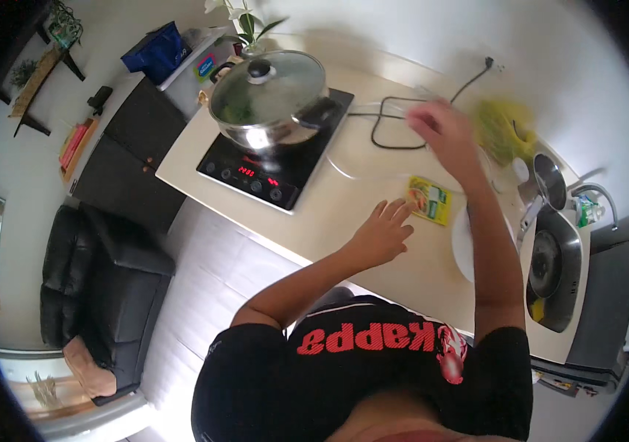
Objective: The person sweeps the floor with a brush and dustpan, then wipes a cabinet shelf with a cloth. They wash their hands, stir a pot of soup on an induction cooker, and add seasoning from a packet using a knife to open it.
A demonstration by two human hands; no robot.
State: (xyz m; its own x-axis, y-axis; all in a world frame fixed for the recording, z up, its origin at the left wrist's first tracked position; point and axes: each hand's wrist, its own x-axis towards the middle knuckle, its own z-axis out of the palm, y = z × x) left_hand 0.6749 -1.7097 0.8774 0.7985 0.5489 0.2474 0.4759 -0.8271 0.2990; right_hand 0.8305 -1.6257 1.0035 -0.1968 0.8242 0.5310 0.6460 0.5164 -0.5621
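My left hand [381, 233] hovers low over the cream countertop [314, 232], fingers spread and holding nothing; its fingertips are next to a yellow seasoning packet [429, 201]. Blurred by motion, my right hand [440, 126] is raised over the back of the counter near a black power cord [379, 145]; whether something is between its fingers cannot be told. To the left, a steel pot [270, 135] under a glass lid [286, 83] stands on a black induction cooktop [259, 177] with lit red digits. Green food shows through the fogged lid.
A white plate [462, 243] lies partly under my right forearm. A yellow plastic bag [505, 130] is by the wall. At the right are a steel saucepan [549, 177], a sink [567, 276] with a pan in it, and a faucet [604, 193]. A flower vase [252, 50] stands behind the pot.
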